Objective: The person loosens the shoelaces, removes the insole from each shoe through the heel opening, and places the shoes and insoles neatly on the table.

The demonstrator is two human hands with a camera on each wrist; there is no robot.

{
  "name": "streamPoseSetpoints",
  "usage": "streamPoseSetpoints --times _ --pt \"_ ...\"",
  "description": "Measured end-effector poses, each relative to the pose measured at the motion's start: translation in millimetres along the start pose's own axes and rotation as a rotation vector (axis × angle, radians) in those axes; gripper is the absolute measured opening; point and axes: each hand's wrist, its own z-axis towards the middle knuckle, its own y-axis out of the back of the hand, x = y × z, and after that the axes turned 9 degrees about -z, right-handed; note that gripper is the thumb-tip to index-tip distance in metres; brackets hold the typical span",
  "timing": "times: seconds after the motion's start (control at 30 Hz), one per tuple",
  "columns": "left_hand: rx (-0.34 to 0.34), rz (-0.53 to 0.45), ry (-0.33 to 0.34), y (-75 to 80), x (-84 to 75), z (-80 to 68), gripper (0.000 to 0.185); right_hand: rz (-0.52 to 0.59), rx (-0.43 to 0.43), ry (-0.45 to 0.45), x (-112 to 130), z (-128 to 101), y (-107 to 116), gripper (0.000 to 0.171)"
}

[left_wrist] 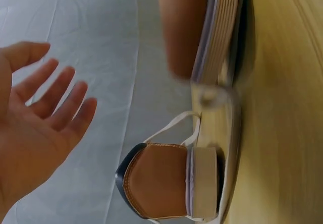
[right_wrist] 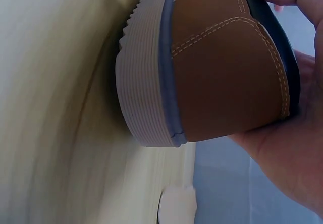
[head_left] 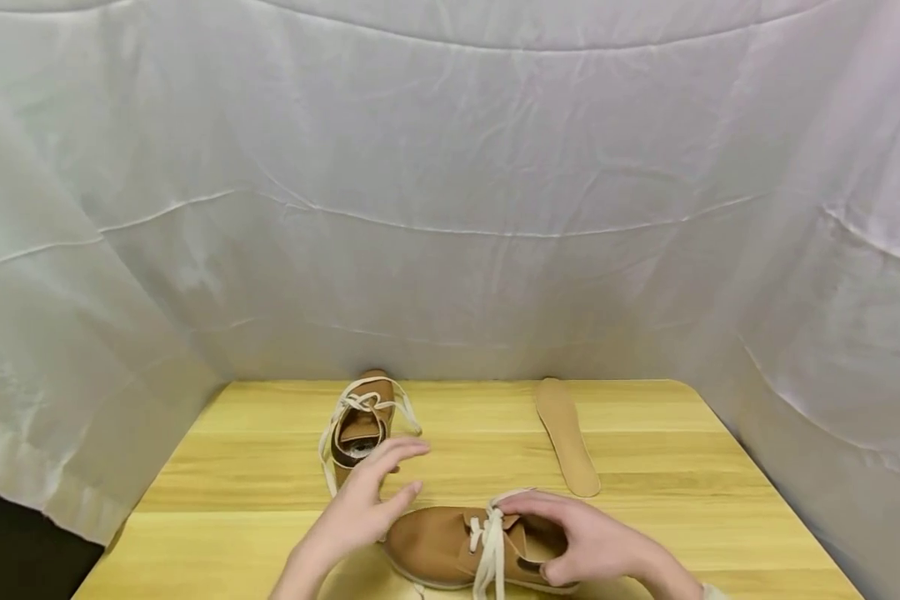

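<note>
Two tan lace-up shoes stand on a wooden table [head_left: 255,467]. The near shoe [head_left: 438,542] lies crosswise at the front edge, toe to the left, with cream laces [head_left: 490,542]. My right hand [head_left: 562,537] grips its heel end, thumb at the dark collar; the right wrist view shows the heel [right_wrist: 227,72] held in that hand [right_wrist: 298,133]. My left hand [head_left: 390,475] hovers open over the toe, fingers spread, touching nothing [left_wrist: 55,98]. The far shoe [head_left: 363,425] stands behind it, heel [left_wrist: 166,183] toward me.
A tan insole [head_left: 567,437] lies flat at the back right of the table. White cloth [head_left: 450,208] hangs behind and on both sides, closing in the table. The table's front left corner drops off into a dark gap [head_left: 15,558].
</note>
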Motion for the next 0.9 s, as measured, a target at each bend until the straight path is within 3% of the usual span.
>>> streamPoseSetpoints --times 0.2,0.33,0.43,0.57,0.73,0.9 --pt "0.231 0.057 0.006 -3.3 5.1 -2.4 0.043 0.033 0.013 0.016 1.0 27.3 -8.2 0.083" --pt "0.332 0.105 0.051 -3.8 7.9 -2.9 0.050 0.029 0.025 0.011 -0.4 38.5 -11.5 0.079" --pt "0.361 0.127 0.064 -4.9 9.8 -3.7 0.052 0.056 0.057 0.016 -3.4 42.7 -11.6 0.073" --pt "0.367 0.150 0.040 -6.0 11.1 -5.2 0.052 0.184 0.092 0.003 -9.1 48.2 -8.3 0.061" --pt "0.364 0.169 0.015 -5.2 12.1 -6.5 0.051 0.229 0.009 -0.056 -14.4 63.5 -7.9 0.041" --pt "0.367 0.174 0.017 -5.3 16.6 -6.1 0.050 0.258 -0.014 -0.096 -18.3 74.7 -13.0 0.035"
